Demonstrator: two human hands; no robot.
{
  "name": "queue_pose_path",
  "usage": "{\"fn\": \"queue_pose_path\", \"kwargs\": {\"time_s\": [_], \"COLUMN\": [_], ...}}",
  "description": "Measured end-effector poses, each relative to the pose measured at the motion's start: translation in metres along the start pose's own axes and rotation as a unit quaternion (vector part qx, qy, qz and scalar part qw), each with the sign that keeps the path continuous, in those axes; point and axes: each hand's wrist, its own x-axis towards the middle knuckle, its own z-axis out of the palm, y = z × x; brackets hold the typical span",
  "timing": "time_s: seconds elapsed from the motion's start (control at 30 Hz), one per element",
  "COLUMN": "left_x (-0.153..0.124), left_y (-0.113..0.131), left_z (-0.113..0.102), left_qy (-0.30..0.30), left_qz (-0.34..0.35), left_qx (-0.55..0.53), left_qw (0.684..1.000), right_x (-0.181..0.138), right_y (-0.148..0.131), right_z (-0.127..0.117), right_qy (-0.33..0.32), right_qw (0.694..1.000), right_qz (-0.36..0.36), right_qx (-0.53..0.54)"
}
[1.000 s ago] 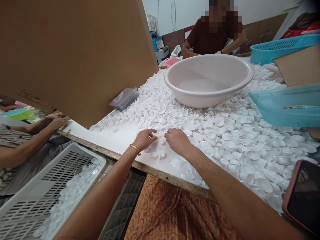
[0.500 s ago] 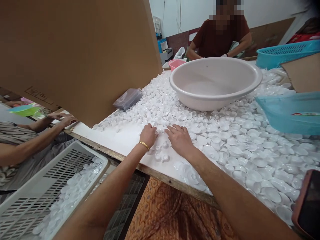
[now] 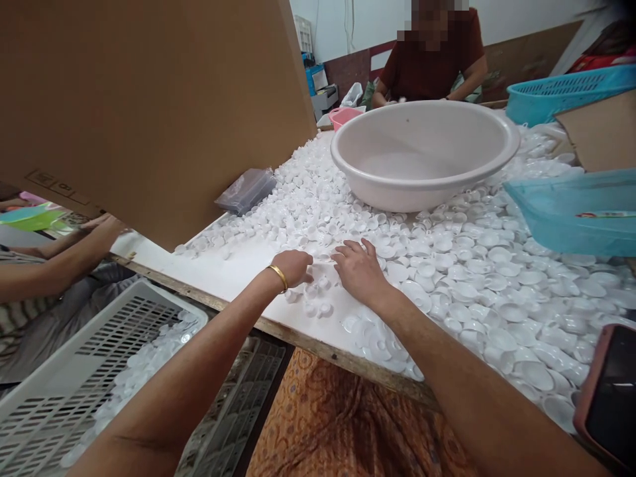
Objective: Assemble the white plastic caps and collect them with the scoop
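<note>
Many small white plastic pieces (image 3: 318,199), cup-like and some with little handles, cover the white tabletop (image 3: 233,268). My left hand (image 3: 294,267), with a gold bangle at its wrist, is low over the table beside a few small round pieces (image 3: 318,309). Its thumb and index finger look apart, the other fingers partly hidden. To its right, my right hand (image 3: 362,270) rests with spread fingers at the edge of the heap, touching pieces there. Below that hand lies a small group of flat, shiny white pieces (image 3: 370,338) near the table edge.
A large white basin (image 3: 422,192) stands on the heap. Blue baskets (image 3: 586,228) and a phone (image 3: 611,397) are at the right. A big cardboard box (image 3: 159,119) blocks the left. Below is a white crate (image 3: 114,331) holding pieces. A co-worker (image 3: 432,66) sits opposite, another (image 3: 59,265) left.
My left hand has shifted slightly left and down, opening a wider gap from my right hand. The right hand's fingers have lifted and spread a little. The camera view has tilted slightly.
</note>
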Motion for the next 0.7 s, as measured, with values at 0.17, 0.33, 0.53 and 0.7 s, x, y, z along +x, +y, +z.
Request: {"fn": "queue_pose_path", "kwargs": {"time_s": [0.17, 0.33, 0.53, 0.7], "left_x": [0.026, 0.039, 0.026, 0.020], "left_y": [0.001, 0.008, 0.000, 0.004], "left_z": [0.004, 0.011, 0.008, 0.013], "left_qy": [0.124, 0.117, 0.135, 0.113], "left_qz": [-0.062, -0.050, -0.061, -0.048], "left_qx": [-0.077, -0.101, -0.063, -0.045], "left_qw": [0.987, 0.987, 0.987, 0.991], "right_x": [0.001, 0.001, 0.002, 0.002], "right_y": [0.004, 0.002, -0.003, -0.003], "right_z": [-0.008, -0.009, -0.002, -0.001], "right_qy": [0.033, 0.017, -0.004, -0.008], "right_qw": [0.999, 0.999, 1.000, 1.000], "right_qz": [0.023, 0.020, 0.001, -0.001], "right_qx": [-0.035, -0.035, -0.021, -0.028]}}
